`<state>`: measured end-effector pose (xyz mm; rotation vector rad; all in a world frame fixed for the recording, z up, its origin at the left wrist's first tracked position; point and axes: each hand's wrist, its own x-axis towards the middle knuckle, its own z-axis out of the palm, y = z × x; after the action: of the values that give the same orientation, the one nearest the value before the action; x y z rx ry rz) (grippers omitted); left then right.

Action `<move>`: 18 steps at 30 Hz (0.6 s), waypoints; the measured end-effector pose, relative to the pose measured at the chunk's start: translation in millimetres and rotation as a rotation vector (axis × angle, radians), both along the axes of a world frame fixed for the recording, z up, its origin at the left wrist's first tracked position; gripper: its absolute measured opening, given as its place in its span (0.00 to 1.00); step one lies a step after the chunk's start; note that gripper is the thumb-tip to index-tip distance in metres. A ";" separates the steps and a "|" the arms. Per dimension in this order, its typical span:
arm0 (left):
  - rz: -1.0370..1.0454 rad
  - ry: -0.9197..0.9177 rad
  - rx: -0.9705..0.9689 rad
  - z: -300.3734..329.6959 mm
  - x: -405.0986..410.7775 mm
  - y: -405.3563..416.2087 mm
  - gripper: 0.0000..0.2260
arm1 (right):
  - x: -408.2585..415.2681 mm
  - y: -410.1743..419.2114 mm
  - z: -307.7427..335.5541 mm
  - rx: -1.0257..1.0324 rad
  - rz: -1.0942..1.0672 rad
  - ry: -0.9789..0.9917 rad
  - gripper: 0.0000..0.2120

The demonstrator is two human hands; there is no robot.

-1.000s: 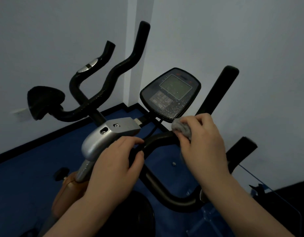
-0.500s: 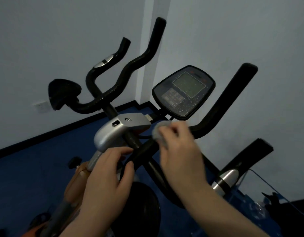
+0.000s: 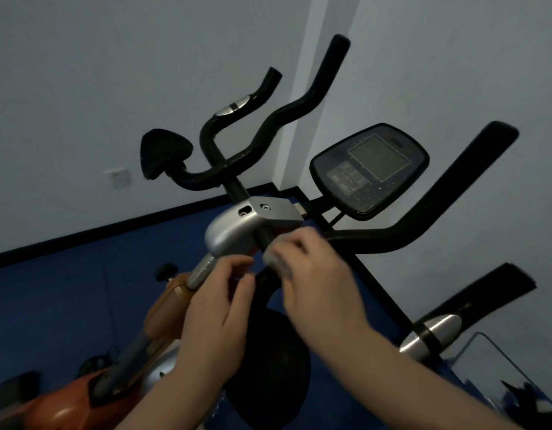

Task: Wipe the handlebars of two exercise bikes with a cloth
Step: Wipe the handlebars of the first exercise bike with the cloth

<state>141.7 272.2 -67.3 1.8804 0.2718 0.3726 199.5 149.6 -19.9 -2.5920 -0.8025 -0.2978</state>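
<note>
My right hand (image 3: 321, 287) is shut on a small grey cloth (image 3: 276, 262) and presses it against the near bike's black handlebar (image 3: 423, 209) close to its centre clamp, just below the silver stem cover (image 3: 237, 225). The hand is blurred. My left hand (image 3: 218, 308) is curled around the black bar beside it, fingers touching the silver post (image 3: 203, 270). The bike's console (image 3: 369, 169) stands behind the bar. A second bike's black handlebars (image 3: 268, 122) rise further back on the left.
White walls meet in a corner behind the bikes, above a blue floor (image 3: 66, 293) with black skirting. The orange bike frame (image 3: 162, 308) and a black flywheel (image 3: 268, 367) lie below my hands. A glass panel (image 3: 498, 370) sits at the lower right.
My right hand has slid the cloth leftward along the handlebar, from the right bend to the centre clamp. The view has shifted so the bikes appear further right and higher. My left hand keeps its hold.
</note>
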 end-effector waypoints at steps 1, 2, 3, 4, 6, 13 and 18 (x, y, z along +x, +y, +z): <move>0.015 -0.014 -0.056 -0.2 -0.4 -0.1 0.12 | -6.0 5.0 -2.4 0.004 0.056 0.029 0.10; 0.027 -0.021 -0.090 -0.1 -0.9 0.1 0.11 | -10.0 8.0 -3.8 0.016 0.110 0.073 0.10; 0.033 -0.026 -0.102 0.5 -1.1 0.0 0.10 | -11.3 8.4 -3.0 0.030 0.156 0.137 0.10; 0.033 -0.024 -0.095 1.0 -1.8 0.0 0.09 | -9.7 5.8 0.1 0.044 0.193 0.207 0.10; 0.027 -0.012 -0.083 1.8 -1.9 0.5 0.09 | -0.1 -4.6 13.4 0.073 0.212 0.323 0.10; -0.001 0.073 -0.025 0.6 -1.1 1.6 0.09 | 49.0 -10.2 52.7 -0.219 0.102 0.063 0.09; -0.020 0.088 -0.013 -0.6 0.9 2.3 0.09 | 61.2 8.9 44.4 -0.357 0.125 0.235 0.10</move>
<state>142.6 274.5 -68.0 1.8877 0.3131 0.2742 260.7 158.5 24.4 -2.8119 -1.0005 0.2036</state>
